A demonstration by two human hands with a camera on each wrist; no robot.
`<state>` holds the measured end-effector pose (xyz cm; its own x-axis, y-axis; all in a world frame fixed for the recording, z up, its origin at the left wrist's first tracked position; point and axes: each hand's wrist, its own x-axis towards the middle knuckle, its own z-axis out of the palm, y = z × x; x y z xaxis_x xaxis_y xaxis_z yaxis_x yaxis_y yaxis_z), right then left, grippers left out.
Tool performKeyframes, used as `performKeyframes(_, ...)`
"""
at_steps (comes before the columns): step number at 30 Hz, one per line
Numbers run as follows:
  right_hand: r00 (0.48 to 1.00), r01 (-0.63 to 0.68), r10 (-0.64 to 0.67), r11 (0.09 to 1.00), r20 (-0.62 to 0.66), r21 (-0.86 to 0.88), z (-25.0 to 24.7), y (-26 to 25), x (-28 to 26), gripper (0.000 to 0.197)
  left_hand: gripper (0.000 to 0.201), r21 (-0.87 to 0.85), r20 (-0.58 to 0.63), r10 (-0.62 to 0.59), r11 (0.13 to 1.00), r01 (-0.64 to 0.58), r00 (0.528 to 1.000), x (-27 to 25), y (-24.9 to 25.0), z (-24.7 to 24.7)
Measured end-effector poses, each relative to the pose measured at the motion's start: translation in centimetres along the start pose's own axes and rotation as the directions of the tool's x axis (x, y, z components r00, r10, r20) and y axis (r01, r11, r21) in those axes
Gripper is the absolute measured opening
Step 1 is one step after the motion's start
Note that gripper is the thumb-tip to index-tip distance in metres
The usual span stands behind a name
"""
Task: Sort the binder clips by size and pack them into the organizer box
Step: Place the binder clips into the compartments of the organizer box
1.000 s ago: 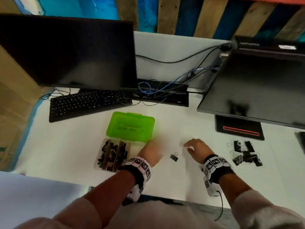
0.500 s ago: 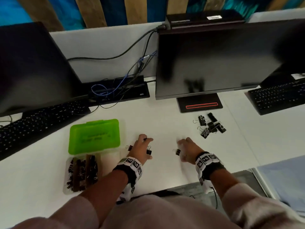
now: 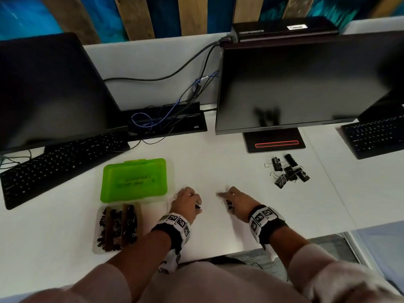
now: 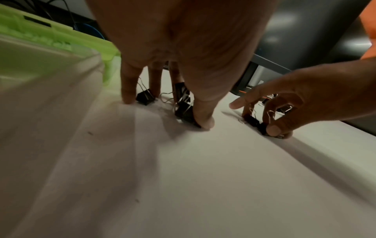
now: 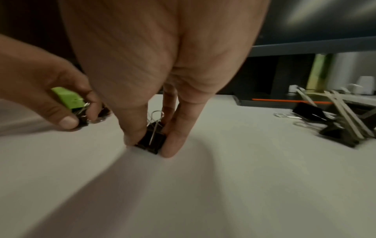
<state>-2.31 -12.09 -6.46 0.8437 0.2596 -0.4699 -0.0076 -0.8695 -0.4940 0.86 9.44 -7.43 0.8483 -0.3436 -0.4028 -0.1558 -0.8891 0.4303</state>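
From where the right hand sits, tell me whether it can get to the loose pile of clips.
Probably yes: bare desk lies between the right hand and the pile, though it already pinches a clip.

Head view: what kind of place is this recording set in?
Most likely an office workstation: a white desk carries two dark monitors, keyboards and a tangle of cables. Behind it stands a painted plank wall, so perhaps a studio or informal office.

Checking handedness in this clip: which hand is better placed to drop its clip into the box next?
Left. The left hand already grips clips right beside the open box; the right hand, pinching one clip, would have to cross over.
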Motion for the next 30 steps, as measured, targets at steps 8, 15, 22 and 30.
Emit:
performKeyframes(8, 0.996, 0.075, -0.070, 0.994, 0.063, -0.080, 0.5, -3.3, 2.3, 0.028, 0.019, -0.142, 0.061, 0.021, 0.990, -0.012, 0.998, -0.1, -0.7, -0.8)
performKeyframes(15, 0.998, 0.063, -0.063, 0.996, -0.017, 0.058, -0.3, -4.8, 3.8, 0.014, 0.016, -0.296, -0.021, -0.057, 0.954, 0.048, 0.998, -1.3, -1.2, -1.2)
performKeyframes(22, 0.982, 0.159, -0.140, 0.976, -0.129, 0.149, -2.5, -10.2, 6.9, 0.013, 0.011, -0.441, -0.250, -0.140, 0.897, 0.015, 0.958, -3.2, -2.1, -5.4)
performKeyframes(30, 0.936, 0.347, -0.350, 0.936, 0.038, 0.058, -0.8, -20.2, 10.8, 0.007, 0.011, -0.531, -0.398, -0.376, 0.838, 0.123, 0.837, -9.7, -8.4, -8.8)
